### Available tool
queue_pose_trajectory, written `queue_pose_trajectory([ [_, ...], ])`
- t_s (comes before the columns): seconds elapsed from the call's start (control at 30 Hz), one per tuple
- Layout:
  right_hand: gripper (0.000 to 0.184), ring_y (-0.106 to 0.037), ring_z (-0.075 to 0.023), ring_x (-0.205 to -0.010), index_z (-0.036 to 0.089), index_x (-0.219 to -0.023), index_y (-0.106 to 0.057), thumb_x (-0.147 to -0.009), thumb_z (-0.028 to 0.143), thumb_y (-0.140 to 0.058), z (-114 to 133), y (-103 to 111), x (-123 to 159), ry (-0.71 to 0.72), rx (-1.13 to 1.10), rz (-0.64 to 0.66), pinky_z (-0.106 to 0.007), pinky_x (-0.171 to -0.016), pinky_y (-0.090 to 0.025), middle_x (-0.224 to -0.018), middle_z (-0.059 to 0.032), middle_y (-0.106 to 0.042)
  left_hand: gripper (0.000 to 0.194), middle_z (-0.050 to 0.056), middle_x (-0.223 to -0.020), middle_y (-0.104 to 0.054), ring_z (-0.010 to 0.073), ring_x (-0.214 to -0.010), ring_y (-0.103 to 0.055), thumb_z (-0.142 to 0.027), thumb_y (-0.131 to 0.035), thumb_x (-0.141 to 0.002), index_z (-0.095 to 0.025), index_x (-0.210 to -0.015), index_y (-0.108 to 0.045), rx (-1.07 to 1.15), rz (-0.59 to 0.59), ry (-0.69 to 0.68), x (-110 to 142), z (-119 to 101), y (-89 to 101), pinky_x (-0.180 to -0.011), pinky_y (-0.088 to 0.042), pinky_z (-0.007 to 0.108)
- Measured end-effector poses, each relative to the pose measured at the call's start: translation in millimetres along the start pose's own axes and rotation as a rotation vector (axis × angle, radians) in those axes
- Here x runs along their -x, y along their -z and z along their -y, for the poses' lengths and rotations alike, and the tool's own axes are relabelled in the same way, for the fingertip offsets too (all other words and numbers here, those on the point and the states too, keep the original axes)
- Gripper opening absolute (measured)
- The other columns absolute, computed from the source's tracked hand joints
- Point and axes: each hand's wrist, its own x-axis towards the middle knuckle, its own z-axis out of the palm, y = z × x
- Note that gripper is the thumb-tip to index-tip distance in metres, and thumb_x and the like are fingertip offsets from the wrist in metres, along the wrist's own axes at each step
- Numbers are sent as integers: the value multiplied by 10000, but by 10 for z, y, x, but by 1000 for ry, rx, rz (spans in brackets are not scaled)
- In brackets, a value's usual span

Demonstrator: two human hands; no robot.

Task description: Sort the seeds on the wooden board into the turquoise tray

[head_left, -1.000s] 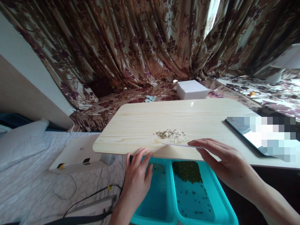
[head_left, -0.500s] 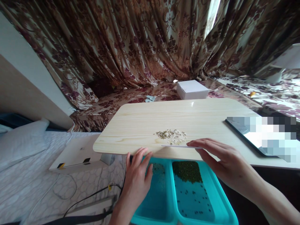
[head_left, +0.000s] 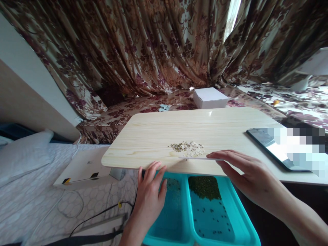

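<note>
A small heap of mixed pale and green grains [head_left: 187, 148] lies on a light wooden board [head_left: 164, 133]. My right hand [head_left: 243, 172] rests on the board's near edge and pinches a thin white card [head_left: 196, 158] that lies just in front of the heap. My left hand [head_left: 150, 193] hangs below the board's near edge with fingers stretched out, holding nothing, beside a teal two-part tray [head_left: 243, 225]. The tray's right part holds a pile of green beans [head_left: 204, 187]; the left part has a few grains.
A tablet-like screen [head_left: 279, 150] lies at the board's right end. A white box [head_left: 209, 97] sits behind the board on patterned cloth, with curtains [head_left: 153, 44] beyond. A white flat device [head_left: 84, 167] and black cables [head_left: 97, 215] lie on the bed at left.
My right hand has slid the white card slightly to the right and nearer the heap. My left hand has not moved.
</note>
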Motion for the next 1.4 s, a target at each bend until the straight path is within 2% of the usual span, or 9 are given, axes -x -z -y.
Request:
queue_pose_trajectory([
  [0.13, 245, -779, -203, -895, 299, -1112, -704, -961, 195, -540, 36, 52, 34, -31, -7, 1, -312, -764, -635, -1018, -28, -807, 368, 135, -1426, -614, 283, -1369, -530, -169, -445, -1001, -248, -1335, -579, 3, 6, -5, 4, 6, 3, -1190, -270, 629],
  [0.3, 239, -779, -176, -900, 306, -1112, -704, -963, 197, -553, 6, 35, 29, -41, -44, -12, -271, -789, -630, -1017, -2, -811, 367, 131, -1414, -624, 292, -1360, -542, -169, -439, -999, -243, -1325, -588, -4, 1, -10, 3, 8, 3, -1179, -287, 639],
  [0.47, 178, -792, -192, -823, 297, -1031, -747, -952, 300, -588, -96, 20, 31, -143, -64, -71, -287, -766, -646, -941, 9, -830, 367, 123, -1419, -620, 289, -1369, -536, -167, -434, -1002, -245, -1326, -587, -7, -1, 2, -4, 2, -4, -1179, -292, 633],
  [0.67, 189, -792, -225, -786, 302, -970, -769, -930, 410, -620, -140, -10, 84, -242, -95, -134, -329, -752, -658, -908, -3, -834, 364, 128, -1423, -618, 283, -1370, -534, -168, -441, -1004, -245, -1327, -591, -6, -1, 0, -5, 2, -7, -1194, -272, 614],
  [0.87, 226, -769, -216, -674, 288, -943, -774, -916, 457, -627, -181, -60, 115, -264, -60, -136, -329, -682, -654, -786, 2, -814, 363, 131, -1421, -619, 286, -1367, -536, -157, -450, -997, -235, -1319, -599, 2, -2, 2, -4, 0, -3, -1192, -274, 616],
  [1.07, 231, -775, -222, -737, 288, -972, -771, -916, 458, -626, -261, -29, 136, -272, -8, -203, -329, -695, -647, -854, -9, -821, 364, 131, -1412, -625, 284, -1355, -547, -152, -459, -990, -233, -1310, -612, 7, -17, -3, -1, 5, -16, -1201, -271, 602],
  [1.23, 208, -771, -216, -718, 278, -928, -760, -913, 433, -621, -253, -44, 49, -268, -48, -159, -322, -698, -643, -823, -9, -816, 365, 131, -1417, -621, 284, -1367, -537, -160, -451, -995, -236, -1314, -610, 9, -11, -1, -4, 4, -17, -1201, -274, 604],
  [1.4, 238, -758, -215, -678, 281, -932, -762, -916, 464, -611, -255, -31, 51, -291, -64, -102, -309, -596, -625, -802, -8, -809, 365, 132, -1419, -621, 279, -1370, -532, -161, -441, -1000, -239, -1316, -605, 10, -10, 1, -6, -1, -17, -1203, -262, 602],
])
